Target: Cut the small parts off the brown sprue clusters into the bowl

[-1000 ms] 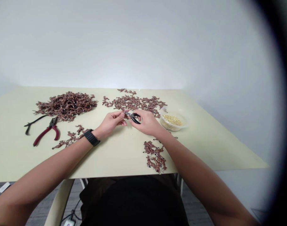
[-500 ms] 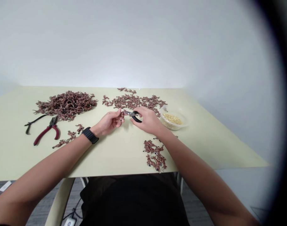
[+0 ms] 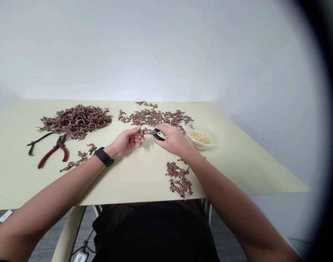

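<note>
My right hand (image 3: 171, 139) grips small black-handled pliers (image 3: 154, 133), jaws pointing left. My left hand (image 3: 127, 140) pinches a small brown piece (image 3: 141, 133) at the pliers' tip, over the middle of the pale green table (image 3: 133, 174). A black watch (image 3: 103, 157) is on my left wrist. Just beyond the hands lies a spread of small brown pieces (image 3: 155, 117).
A large heap of brown pieces (image 3: 76, 120) sits far left. Red-handled pliers (image 3: 53, 151) and a black tool (image 3: 36, 141) lie left. A clear bowl of yellow bits (image 3: 200, 139) stands right. Small brown clusters lie near the front edge (image 3: 179, 180) and by my left forearm (image 3: 79, 158).
Both hands shifted slightly away from me and a little left, still joined at the pliers' tip. The view tilted a touch.
</note>
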`<state>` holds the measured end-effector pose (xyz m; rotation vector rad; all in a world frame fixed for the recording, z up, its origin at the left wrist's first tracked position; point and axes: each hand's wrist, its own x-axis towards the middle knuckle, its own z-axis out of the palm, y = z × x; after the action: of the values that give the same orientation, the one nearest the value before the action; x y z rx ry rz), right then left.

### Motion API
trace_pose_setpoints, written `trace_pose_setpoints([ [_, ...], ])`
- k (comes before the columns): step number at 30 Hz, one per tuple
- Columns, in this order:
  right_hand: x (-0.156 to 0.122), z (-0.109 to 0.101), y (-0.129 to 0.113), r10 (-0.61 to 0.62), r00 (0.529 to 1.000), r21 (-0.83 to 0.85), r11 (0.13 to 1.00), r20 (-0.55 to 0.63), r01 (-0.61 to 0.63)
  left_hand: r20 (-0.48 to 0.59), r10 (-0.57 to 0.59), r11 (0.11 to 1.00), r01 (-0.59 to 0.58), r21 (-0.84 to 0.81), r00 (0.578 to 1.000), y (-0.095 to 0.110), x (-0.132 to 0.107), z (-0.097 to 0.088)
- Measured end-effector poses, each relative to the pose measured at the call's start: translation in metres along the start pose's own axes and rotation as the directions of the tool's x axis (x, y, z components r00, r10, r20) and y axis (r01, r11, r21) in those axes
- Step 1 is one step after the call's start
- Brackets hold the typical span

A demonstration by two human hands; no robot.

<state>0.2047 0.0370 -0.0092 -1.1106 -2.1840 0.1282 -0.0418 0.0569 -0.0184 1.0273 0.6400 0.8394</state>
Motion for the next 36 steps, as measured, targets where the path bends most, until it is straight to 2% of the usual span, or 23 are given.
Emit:
trace_pose_setpoints([
  [5,0.000,0.003,-0.007,0.045,0.998,0.011,0.999,-0.034,-0.045,-0.009,0.014,1.000,-0.014,0.017,1.000,-0.001,0.000,-0.003],
  [11,-0.001,0.007,-0.023,0.136,0.990,0.127,0.983,-0.031,-0.131,0.024,0.176,0.978,-0.178,0.105,0.984,-0.008,0.001,-0.002],
  [15,-0.002,0.009,-0.028,0.233,0.972,0.228,0.945,0.036,-0.235,-0.027,0.300,0.923,-0.283,0.263,0.954,-0.010,-0.001,0.006],
  [17,-0.002,0.012,-0.028,0.283,0.956,0.306,0.906,0.078,-0.293,-0.086,0.405,0.842,-0.335,0.423,0.910,-0.011,-0.002,0.009],
  [20,-0.001,0.015,-0.030,0.316,0.935,0.450,0.820,0.162,-0.355,-0.118,0.595,0.648,-0.387,0.656,0.795,-0.012,-0.004,0.011],
  [22,-0.001,0.017,-0.033,0.317,0.919,0.556,0.731,0.236,-0.395,-0.065,0.691,0.503,-0.415,0.758,0.720,-0.010,-0.005,0.010],
  [23,-0.002,0.018,-0.034,0.322,0.905,0.600,0.678,0.279,-0.426,-0.023,0.718,0.438,-0.426,0.791,0.696,-0.008,-0.005,0.009],
  [25,-0.002,0.018,-0.036,0.337,0.862,0.649,0.567,0.378,-0.507,0.058,0.729,0.356,-0.450,0.819,0.682,-0.003,-0.005,0.007],
  [27,-0.003,0.017,-0.037,0.343,0.827,0.655,0.506,0.445,-0.562,0.078,0.722,0.350,-0.460,0.816,0.688,0.001,-0.005,0.007],
  [28,-0.002,0.017,-0.036,0.335,0.830,0.649,0.518,0.445,-0.557,0.053,0.712,0.384,-0.452,0.805,0.700,0.002,-0.005,0.008],
  [30,-0.001,0.014,-0.035,0.321,0.878,0.602,0.639,0.356,-0.478,-0.040,0.655,0.535,-0.425,0.730,0.755,0.002,-0.004,0.010],
  [32,0.000,0.012,-0.032,0.298,0.935,0.466,0.811,0.192,-0.354,-0.100,0.520,0.730,-0.380,0.568,0.848,0.001,-0.002,0.011],
  [34,0.000,0.009,-0.028,0.251,0.967,0.295,0.922,0.042,-0.252,-0.077,0.370,0.864,-0.312,0.395,0.926,-0.001,-0.001,0.010],
  [36,0.001,0.007,-0.022,0.195,0.980,0.170,0.968,-0.043,-0.185,-0.025,0.285,0.915,-0.264,0.305,0.958,-0.002,0.000,0.009],
])
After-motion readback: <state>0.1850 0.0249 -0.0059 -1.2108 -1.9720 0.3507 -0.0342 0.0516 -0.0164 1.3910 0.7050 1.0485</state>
